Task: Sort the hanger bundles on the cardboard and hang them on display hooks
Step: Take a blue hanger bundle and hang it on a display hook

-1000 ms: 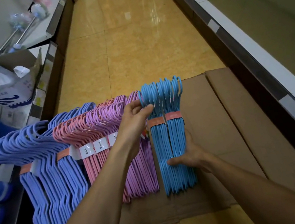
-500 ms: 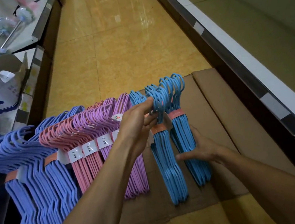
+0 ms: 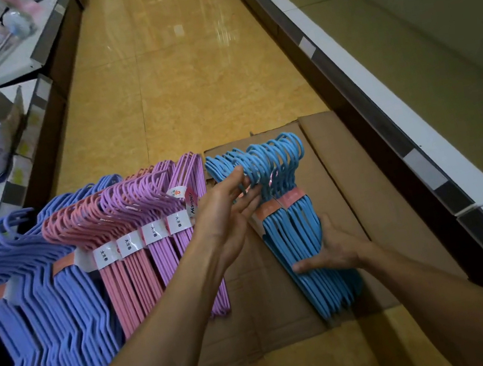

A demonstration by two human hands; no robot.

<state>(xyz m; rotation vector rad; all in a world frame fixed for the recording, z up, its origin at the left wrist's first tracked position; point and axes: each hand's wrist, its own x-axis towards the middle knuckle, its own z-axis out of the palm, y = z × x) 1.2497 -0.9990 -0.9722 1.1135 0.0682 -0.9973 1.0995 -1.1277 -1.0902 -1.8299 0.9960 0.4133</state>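
Currently the left hand [image 3: 223,215] reaches to the hook ends of the blue hanger bundles [image 3: 294,231]; its fingers [image 3: 245,193] are spread among the hooks, and whether the grip is closed on a hook cannot be determined, as the fingertips merge with the blurred blue loops. The right hand [image 3: 333,250] lies flat and open across the lower half of the same bundles, thumb on the near side, palm pressing the shafts; its palm side is hidden. Both blue bundles rest tilted on the cardboard [image 3: 374,191], hooks pointing away from the camera, each with an orange paper band [image 3: 293,198].

Left of the hand, purple hanger bundles [image 3: 179,242] and pink hanger bundles [image 3: 124,277] lie side by side with white labels [image 3: 152,232]; the label print is too small to read. Lavender-blue hanger bundles [image 3: 50,329] sit farthest left, partly cut off by the frame edge. The left forearm covers part of the purple bundles and the cardboard.

Cardboard lies on a yellow tiled floor [image 3: 183,80] between two shelves. Goods on the left shelf [image 3: 28,59] are blurred.
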